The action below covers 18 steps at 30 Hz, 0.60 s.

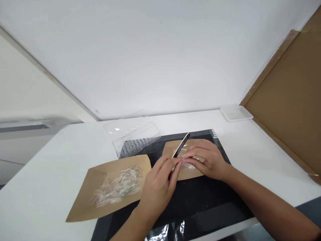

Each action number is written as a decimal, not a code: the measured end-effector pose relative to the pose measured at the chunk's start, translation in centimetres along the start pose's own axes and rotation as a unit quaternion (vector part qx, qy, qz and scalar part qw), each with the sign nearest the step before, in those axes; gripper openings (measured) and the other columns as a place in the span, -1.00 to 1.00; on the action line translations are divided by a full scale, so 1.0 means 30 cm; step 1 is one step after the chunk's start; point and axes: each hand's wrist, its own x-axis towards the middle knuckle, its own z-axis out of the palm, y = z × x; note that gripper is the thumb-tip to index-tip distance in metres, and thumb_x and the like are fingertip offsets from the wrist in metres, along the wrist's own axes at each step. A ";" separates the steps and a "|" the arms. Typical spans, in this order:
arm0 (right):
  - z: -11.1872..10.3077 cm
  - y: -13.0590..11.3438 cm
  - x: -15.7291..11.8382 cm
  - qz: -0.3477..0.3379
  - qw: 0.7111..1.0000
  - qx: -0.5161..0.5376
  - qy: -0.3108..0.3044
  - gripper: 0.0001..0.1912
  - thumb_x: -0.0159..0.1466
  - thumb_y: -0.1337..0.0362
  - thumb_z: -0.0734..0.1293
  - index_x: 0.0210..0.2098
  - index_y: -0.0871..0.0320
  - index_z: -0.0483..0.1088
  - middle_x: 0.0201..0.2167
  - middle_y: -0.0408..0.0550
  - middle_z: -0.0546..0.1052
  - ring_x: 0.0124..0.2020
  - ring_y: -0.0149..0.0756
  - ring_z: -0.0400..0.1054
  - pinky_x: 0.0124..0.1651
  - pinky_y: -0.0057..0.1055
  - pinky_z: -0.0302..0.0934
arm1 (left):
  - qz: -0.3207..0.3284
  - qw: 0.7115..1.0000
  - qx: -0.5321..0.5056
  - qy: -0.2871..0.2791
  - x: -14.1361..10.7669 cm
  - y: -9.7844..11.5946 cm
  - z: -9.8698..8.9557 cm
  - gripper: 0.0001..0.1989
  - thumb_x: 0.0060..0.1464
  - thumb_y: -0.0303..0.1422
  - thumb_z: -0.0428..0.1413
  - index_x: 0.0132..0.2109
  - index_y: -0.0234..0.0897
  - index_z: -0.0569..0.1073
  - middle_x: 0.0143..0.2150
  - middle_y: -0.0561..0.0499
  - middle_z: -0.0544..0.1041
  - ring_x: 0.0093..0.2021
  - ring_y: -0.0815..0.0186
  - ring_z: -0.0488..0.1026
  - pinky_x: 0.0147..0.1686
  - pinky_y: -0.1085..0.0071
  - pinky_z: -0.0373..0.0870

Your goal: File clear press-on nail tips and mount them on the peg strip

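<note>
My left hand (160, 175) is closed, thumb and index finger pinched together. A slim black tool with a pale edge (182, 144) sticks up from behind its fingers, seemingly held there. My right hand (208, 158) meets it fingertip to fingertip, also pinched. Between the two sets of fingertips is a tiny clear piece (183, 160), mostly hidden. Below them lies a brown paper tray (187, 175) with small clear and white bits in it. Left of my left hand, a larger brown paper tray (85, 197) holds a heap of clear plastic pieces (122, 185).
A black mat (200, 197) lies under both hands on the white table (50, 167). Clear plastic boxes (136, 135) stand at the back left. A translucent shallow container (235, 113) sits at the back right, beside a cardboard wall (288, 97).
</note>
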 end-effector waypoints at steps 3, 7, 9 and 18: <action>0.005 -0.008 0.002 0.011 1.000 0.010 -0.014 -0.94 0.40 0.26 0.47 -0.13 0.05 0.58 -0.21 -0.16 0.70 -0.13 -0.32 0.58 -0.01 -0.34 0.35 | 0.014 0.999 0.029 -0.004 -0.007 0.004 -0.001 -0.89 0.40 -0.48 0.13 -0.01 -0.31 0.54 -0.18 -0.06 0.55 -0.19 0.31 0.57 -0.19 0.46 0.49; -0.001 -0.011 0.008 0.027 0.998 0.032 -0.037 -0.94 0.44 0.23 0.43 -0.17 0.06 0.56 -0.26 -0.15 0.67 -0.19 -0.32 0.54 -0.10 -0.35 0.33 | 0.037 0.997 0.065 -0.010 -0.017 0.005 -0.004 -0.86 0.42 -0.44 0.09 0.02 -0.30 0.53 -0.12 -0.09 0.58 -0.20 0.29 0.60 -0.22 0.46 0.52; -0.011 -0.013 0.010 0.047 0.996 0.042 -0.058 -0.90 0.46 0.21 0.40 -0.19 0.07 0.54 -0.29 -0.14 0.64 -0.25 -0.32 0.50 -0.15 -0.35 0.31 | 0.037 0.996 0.074 -0.023 -0.020 0.002 -0.004 -0.85 0.43 -0.42 0.08 0.03 -0.27 0.53 -0.08 -0.10 0.59 -0.19 0.29 0.61 -0.21 0.45 0.55; -0.038 -0.043 0.009 0.131 0.982 0.043 -0.126 -0.96 0.39 0.35 0.36 -0.20 0.09 0.47 -0.32 -0.17 0.58 -0.34 -0.37 0.44 -0.23 -0.41 0.27 | 0.061 0.991 0.104 -0.064 -0.031 -0.010 0.015 -0.84 0.44 -0.42 0.05 0.08 -0.26 0.48 -0.09 -0.09 0.60 -0.26 0.27 0.63 -0.34 0.47 0.54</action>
